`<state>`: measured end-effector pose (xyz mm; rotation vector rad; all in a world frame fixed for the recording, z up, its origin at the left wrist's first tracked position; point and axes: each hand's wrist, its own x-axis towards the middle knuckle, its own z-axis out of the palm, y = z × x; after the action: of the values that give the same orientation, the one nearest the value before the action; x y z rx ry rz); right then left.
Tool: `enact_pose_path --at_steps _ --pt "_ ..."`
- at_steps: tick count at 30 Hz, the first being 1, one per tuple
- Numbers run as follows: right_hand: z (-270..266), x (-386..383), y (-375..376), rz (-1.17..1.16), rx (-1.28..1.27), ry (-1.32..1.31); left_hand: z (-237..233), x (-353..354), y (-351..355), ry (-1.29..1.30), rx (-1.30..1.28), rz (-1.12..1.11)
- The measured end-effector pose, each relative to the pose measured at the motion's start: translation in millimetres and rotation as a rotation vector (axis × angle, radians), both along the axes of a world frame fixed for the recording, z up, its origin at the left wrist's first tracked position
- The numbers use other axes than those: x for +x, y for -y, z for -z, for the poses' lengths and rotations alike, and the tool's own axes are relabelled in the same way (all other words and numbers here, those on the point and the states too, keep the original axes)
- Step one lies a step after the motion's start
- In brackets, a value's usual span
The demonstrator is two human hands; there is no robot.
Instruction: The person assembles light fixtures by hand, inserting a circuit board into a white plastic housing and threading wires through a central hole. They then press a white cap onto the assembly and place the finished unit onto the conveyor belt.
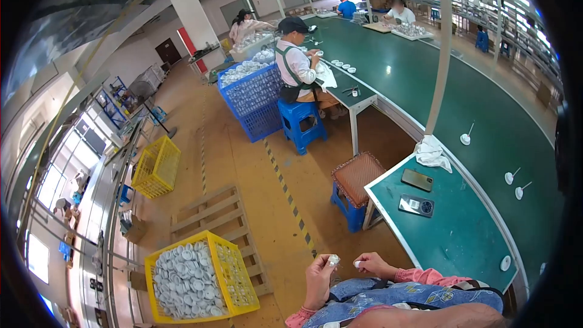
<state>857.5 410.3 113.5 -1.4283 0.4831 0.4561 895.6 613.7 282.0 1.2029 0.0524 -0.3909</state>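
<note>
A single camera worn on the person's head gives a wide fisheye view with dark, rounded edges. It faces forward and down. The left hand (320,279) and right hand (371,264) are close, at the bottom edge. The green table (461,231) runs off to the right. The floor (243,158) fills the middle, and a seated worker (296,67) shows small, well away near the top.

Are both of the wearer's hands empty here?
No, the left hand holds a small white part at its fingertips, and the right hand pinches a second white part.
</note>
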Motion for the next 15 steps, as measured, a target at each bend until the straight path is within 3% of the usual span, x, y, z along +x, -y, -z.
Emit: enact_pose_path --at_steps 7,12,15 --pt "-12 69 -24 0.091 0.051 -0.042 7 104 -26 0.005 0.054 0.019" --pt "-28 99 -20 0.083 0.016 -0.078 14 134 -22 -0.013 0.017 -0.007" --pt "-7 111 -7 0.072 0.045 -0.070 26 141 -15 -0.036 0.019 -0.033"
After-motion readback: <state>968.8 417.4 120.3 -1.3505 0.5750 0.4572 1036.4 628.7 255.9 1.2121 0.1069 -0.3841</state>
